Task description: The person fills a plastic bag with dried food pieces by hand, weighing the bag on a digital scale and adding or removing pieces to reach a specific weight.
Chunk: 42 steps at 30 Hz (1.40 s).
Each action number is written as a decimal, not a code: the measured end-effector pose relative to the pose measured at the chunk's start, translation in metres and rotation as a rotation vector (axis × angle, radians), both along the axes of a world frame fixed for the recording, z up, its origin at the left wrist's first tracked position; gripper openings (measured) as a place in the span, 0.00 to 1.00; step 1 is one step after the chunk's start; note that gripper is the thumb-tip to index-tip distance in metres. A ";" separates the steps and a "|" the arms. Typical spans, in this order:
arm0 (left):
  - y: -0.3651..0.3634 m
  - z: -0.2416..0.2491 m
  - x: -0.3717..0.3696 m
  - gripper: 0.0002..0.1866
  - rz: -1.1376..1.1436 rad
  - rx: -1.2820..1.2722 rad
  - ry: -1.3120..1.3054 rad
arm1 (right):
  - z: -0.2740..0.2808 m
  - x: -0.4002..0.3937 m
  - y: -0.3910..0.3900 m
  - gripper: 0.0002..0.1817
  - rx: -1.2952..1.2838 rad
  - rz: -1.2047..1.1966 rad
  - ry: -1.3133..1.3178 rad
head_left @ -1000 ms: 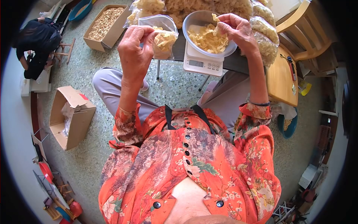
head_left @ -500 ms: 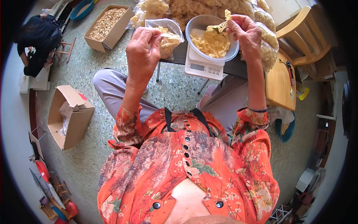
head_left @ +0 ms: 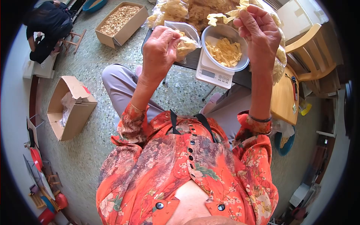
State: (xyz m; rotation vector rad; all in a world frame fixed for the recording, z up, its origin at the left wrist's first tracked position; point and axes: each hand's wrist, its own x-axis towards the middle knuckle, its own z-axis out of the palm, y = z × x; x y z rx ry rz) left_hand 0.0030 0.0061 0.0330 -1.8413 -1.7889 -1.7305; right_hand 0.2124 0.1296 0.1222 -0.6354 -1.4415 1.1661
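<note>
Head view: our left hand [head_left: 160,48], fingers pinched on the rim of one clear bag [head_left: 188,41], part-filled with pale flakes. Our right hand [head_left: 258,32], fingers closed on several flakes [head_left: 233,15], raised above one plastic bowl [head_left: 225,48] of like pieces. Bowl on white scale [head_left: 213,71], scale on dark tabletop [head_left: 242,78]; we sit before it.
</note>
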 end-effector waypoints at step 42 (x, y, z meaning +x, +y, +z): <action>-0.011 0.003 0.000 0.09 0.040 0.001 -0.030 | -0.059 -0.059 -0.011 0.38 0.907 0.124 -0.989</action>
